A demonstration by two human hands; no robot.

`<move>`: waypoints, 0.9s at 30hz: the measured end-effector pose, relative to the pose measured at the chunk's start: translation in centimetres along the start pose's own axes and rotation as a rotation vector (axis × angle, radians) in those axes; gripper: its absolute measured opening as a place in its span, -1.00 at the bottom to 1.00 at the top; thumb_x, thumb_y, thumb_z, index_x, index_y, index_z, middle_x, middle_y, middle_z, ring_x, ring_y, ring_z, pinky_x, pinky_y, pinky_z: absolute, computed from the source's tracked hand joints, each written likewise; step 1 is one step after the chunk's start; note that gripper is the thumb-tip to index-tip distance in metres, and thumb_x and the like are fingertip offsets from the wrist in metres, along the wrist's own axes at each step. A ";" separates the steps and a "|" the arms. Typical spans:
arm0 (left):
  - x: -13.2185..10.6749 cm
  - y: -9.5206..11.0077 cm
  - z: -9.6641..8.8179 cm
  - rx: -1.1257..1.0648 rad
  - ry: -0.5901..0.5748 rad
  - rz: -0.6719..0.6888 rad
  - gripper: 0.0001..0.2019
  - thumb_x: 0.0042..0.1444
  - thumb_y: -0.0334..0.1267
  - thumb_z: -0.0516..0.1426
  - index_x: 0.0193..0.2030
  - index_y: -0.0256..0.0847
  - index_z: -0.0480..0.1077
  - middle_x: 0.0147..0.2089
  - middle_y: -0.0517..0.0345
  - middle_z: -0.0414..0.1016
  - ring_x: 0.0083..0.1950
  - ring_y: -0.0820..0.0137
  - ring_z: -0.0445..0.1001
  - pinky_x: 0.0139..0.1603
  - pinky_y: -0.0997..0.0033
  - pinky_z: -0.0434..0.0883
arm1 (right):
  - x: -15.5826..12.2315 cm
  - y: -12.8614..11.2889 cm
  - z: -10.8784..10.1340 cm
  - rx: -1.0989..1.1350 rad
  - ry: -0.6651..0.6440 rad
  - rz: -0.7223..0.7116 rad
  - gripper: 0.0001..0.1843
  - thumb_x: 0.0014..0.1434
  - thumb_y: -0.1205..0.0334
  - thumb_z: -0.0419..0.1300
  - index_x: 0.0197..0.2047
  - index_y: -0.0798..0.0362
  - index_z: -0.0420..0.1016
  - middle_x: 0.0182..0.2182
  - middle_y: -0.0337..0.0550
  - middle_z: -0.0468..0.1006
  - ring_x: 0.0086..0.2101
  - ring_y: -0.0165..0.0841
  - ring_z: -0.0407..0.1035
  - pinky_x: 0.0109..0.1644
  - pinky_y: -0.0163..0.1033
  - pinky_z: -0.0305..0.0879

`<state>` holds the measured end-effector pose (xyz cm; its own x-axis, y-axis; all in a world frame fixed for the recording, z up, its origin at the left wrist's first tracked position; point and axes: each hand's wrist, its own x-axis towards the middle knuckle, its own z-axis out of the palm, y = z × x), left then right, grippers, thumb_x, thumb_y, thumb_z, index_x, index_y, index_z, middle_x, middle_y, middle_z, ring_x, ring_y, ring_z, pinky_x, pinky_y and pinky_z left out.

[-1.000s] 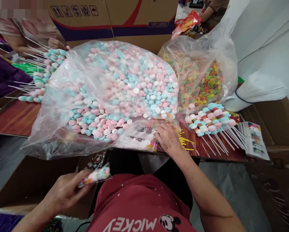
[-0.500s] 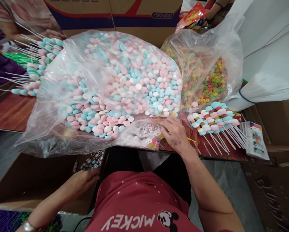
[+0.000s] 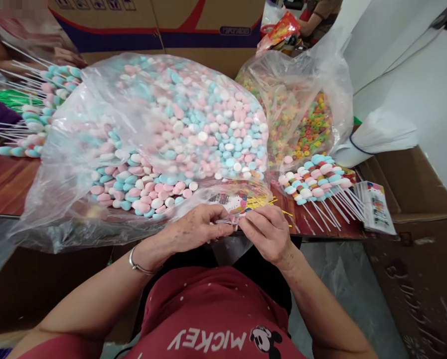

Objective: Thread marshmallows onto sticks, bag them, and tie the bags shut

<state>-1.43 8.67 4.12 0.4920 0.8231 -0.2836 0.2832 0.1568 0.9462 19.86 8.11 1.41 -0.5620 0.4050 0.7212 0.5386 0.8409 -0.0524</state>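
At the table's front edge my left hand (image 3: 197, 228) and my right hand (image 3: 268, 232) are close together. Fingers and thumbs of both pinch the near edge of a clear plastic bag with colourful print (image 3: 230, 202). The fingers partly hide that edge. Just beyond the right fingers lie yellow twist ties (image 3: 258, 201). Left of the bag, pink, blue and white marshmallows (image 3: 144, 189) spill from a big clear sack (image 3: 55, 209). Marshmallow skewers (image 3: 316, 179) on white sticks are piled to the right.
A second sack holds colourful ring-shaped candies (image 3: 315, 124). Printed packets (image 3: 376, 207) lie at the table's right end, near a white container of sticks (image 3: 358, 149). More skewers (image 3: 36, 114) stand at left, by another person's hand (image 3: 68, 56). A large carton (image 3: 156, 30) stands behind.
My left hand has come up from the open box below the table to meet the right hand. Both now pinch the printed bag, and the yellow ties show more.
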 end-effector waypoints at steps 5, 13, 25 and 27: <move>0.9 -1.7 0.9 -0.140 0.089 -0.012 -0.79 0.07 -0.13 0.18 -0.40 -0.24 0.36 -0.57 0.29 0.30 -0.59 0.57 0.19 -0.61 0.59 0.11 | -0.5 1.0 0.1 0.250 0.032 0.541 -0.37 0.22 0.04 0.19 0.29 0.04 0.14 0.05 0.09 0.44 -0.01 -0.16 0.38 -0.08 -0.04 0.43; 0.8 -1.4 1.4 0.154 0.155 0.126 -0.87 0.10 -0.23 0.14 -0.42 -0.22 0.38 -0.55 0.28 0.38 -0.52 0.51 0.27 -0.54 0.56 0.20 | -0.1 1.1 -0.3 0.606 -0.244 0.719 -0.82 0.28 0.25 0.08 -0.23 0.03 0.52 -0.33 -0.20 0.55 -0.29 -0.38 0.42 -0.17 -0.27 0.33; 0.9 -4.3 3.3 0.348 0.291 0.410 -0.76 0.26 -0.20 0.00 -0.35 -0.19 0.41 -0.48 0.17 0.49 -0.47 0.45 0.41 -0.42 0.49 0.33 | -0.9 -0.4 0.9 0.329 -0.082 0.546 -0.50 0.40 0.06 -0.10 -0.58 0.00 0.16 -0.61 -0.30 0.16 -0.54 -0.44 0.08 -0.43 -0.29 0.06; 1.0 -4.3 3.5 0.253 0.268 0.339 -0.76 0.25 -0.17 0.02 -0.34 -0.21 0.41 -0.49 0.18 0.48 -0.48 0.46 0.39 -0.44 0.50 0.33 | -0.9 -0.5 0.8 0.333 -0.050 0.553 -0.48 0.40 0.04 -0.11 -0.60 0.00 0.11 -0.62 -0.31 0.13 -0.55 -0.44 0.05 -0.44 -0.28 0.04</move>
<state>0.70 6.94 -0.76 0.3713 0.9214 0.1146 0.3511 -0.2536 0.9013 19.53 7.63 0.23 -0.2900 0.8201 0.4933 0.5385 0.5660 -0.6243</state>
